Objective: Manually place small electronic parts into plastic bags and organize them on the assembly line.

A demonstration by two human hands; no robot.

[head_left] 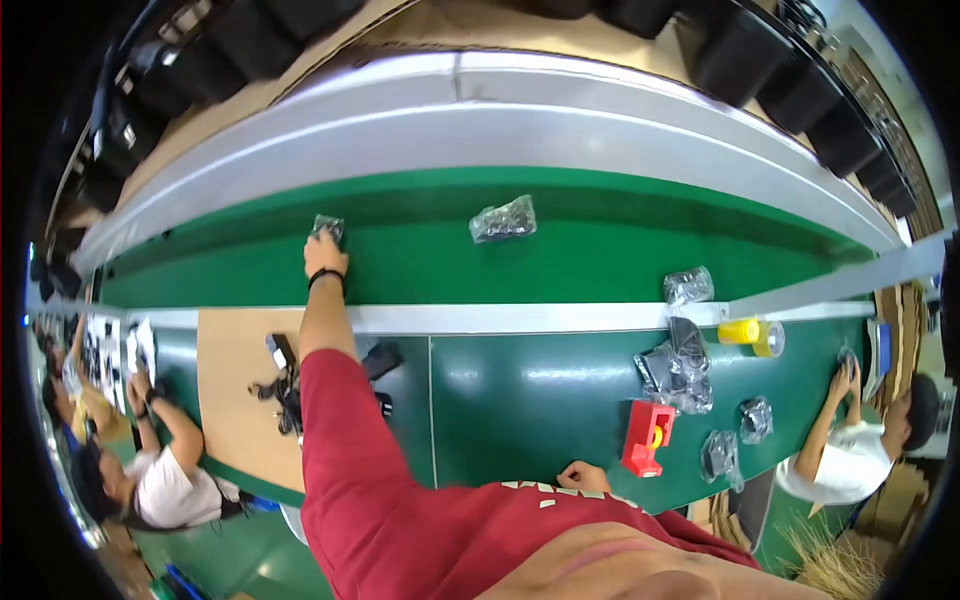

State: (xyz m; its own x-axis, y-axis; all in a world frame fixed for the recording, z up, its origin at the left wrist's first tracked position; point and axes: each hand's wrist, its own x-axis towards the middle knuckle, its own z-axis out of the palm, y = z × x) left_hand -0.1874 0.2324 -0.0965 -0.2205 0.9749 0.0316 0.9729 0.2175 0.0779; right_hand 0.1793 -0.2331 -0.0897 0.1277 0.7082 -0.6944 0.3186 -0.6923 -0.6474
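My left arm stretches far forward over the green conveyor belt [600, 260]. At its end my left hand [325, 258] is closed on a small dark item in a clear plastic bag [328, 226]; fingers cover part of it. My right hand [583, 476] rests close to my body at the near edge of the green worktable [530, 400]. Its fingers are curled in, and nothing shows in them. Under my left forearm, power adapters with black cables [288, 390] lie on a brown cardboard sheet [235, 370].
Another bagged item [504, 220] sits mid-belt, a third [689, 286] further right. Several bagged dark items [678, 370] lie at the table's right by a red tape dispenser [648, 438] and yellow tape rolls [739, 332]. A metal rail [500, 318] divides belt and table. People work at both sides.
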